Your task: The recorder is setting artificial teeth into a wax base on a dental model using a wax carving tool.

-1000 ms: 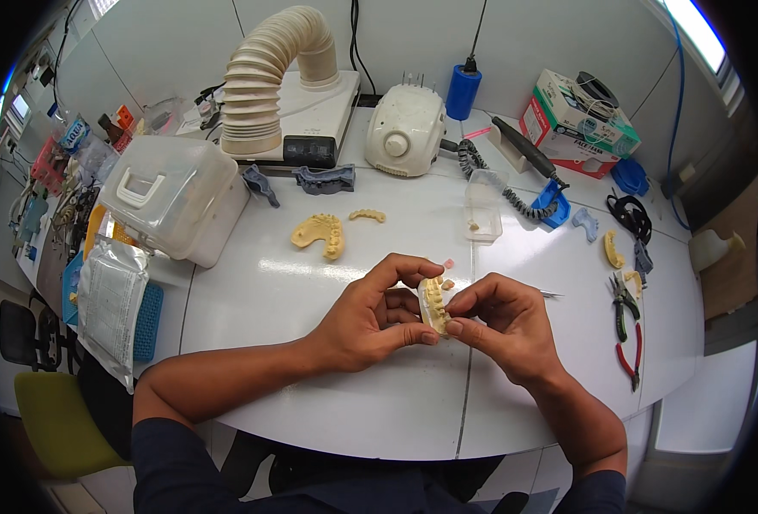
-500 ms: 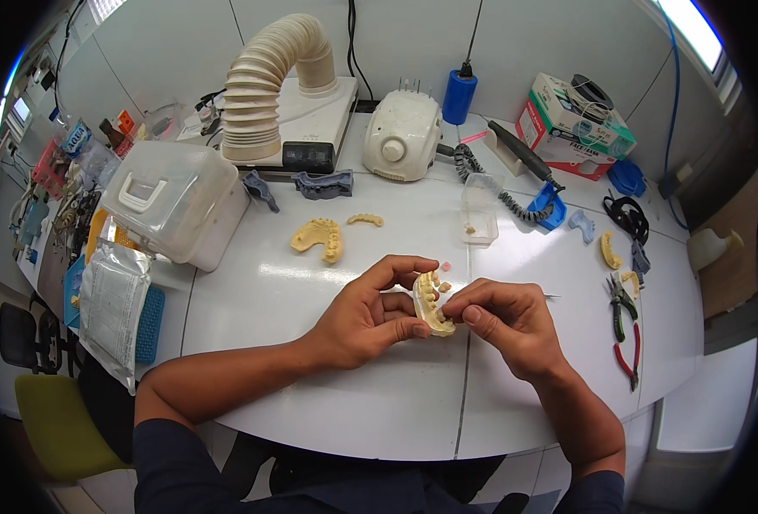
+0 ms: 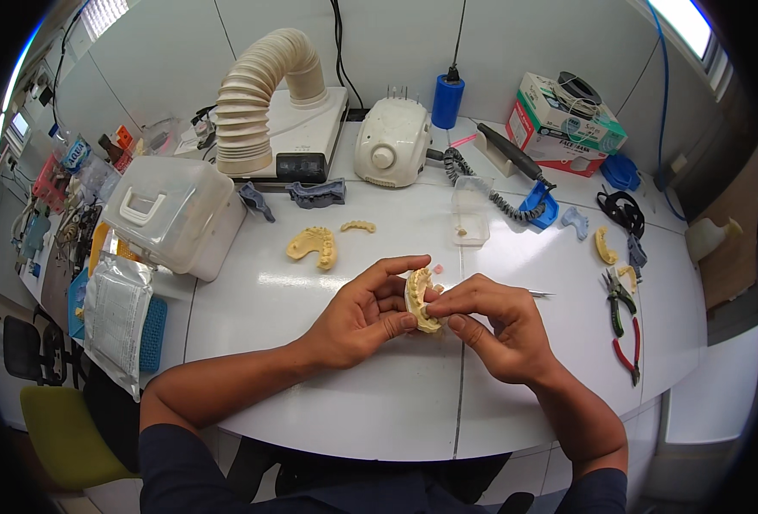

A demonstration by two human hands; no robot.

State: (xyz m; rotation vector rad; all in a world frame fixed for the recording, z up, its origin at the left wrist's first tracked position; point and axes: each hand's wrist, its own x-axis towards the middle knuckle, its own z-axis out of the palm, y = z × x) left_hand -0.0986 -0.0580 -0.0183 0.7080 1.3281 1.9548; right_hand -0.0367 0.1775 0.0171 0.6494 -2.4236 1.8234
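Observation:
My left hand [image 3: 353, 319] is closed round a yellowish plaster dental cast [image 3: 416, 298], its fingers behind the base and the thumb at the lower end. The cast is held tilted above the table, its row of teeth facing right. My right hand [image 3: 506, 330] has thumb and fingertips drawn together against the inner side of the cast; whatever they pinch is hidden. Just beyond the cast lies a small pink piece [image 3: 438, 269]. A thin metal instrument [image 3: 540, 294] lies on the table, partly behind my right hand.
Beyond my left hand lie another cast [image 3: 313, 247], a row of teeth [image 3: 358, 227] and a grey impression [image 3: 316, 194]. A clear plastic box [image 3: 471, 230] stands farther back, near a corded handpiece [image 3: 516, 154]. Pliers [image 3: 620, 295] lie at right; a toolbox [image 3: 177, 214] stands at left.
The right fingertips have shifted from the cast's lower end up along its inner side. The cast has turned slightly in my left hand, and more of the metal instrument shows.

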